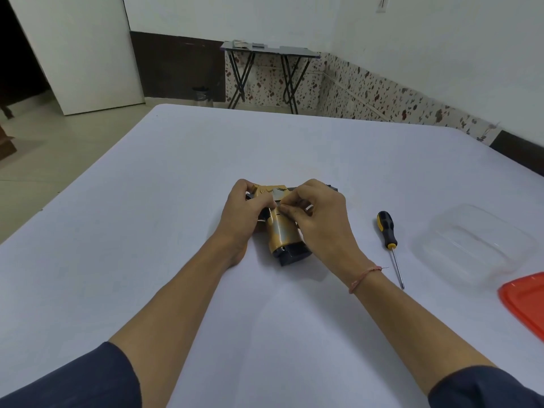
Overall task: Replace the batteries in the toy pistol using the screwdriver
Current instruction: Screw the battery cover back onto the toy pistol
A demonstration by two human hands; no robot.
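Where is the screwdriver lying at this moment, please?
In the head view, the screwdriver lies untouched on the white table, right of the right hand and the toy pistol, left of the clear container.

The toy pistol was tan and black, the screwdriver handle black and yellow, the lid red, the surface white.
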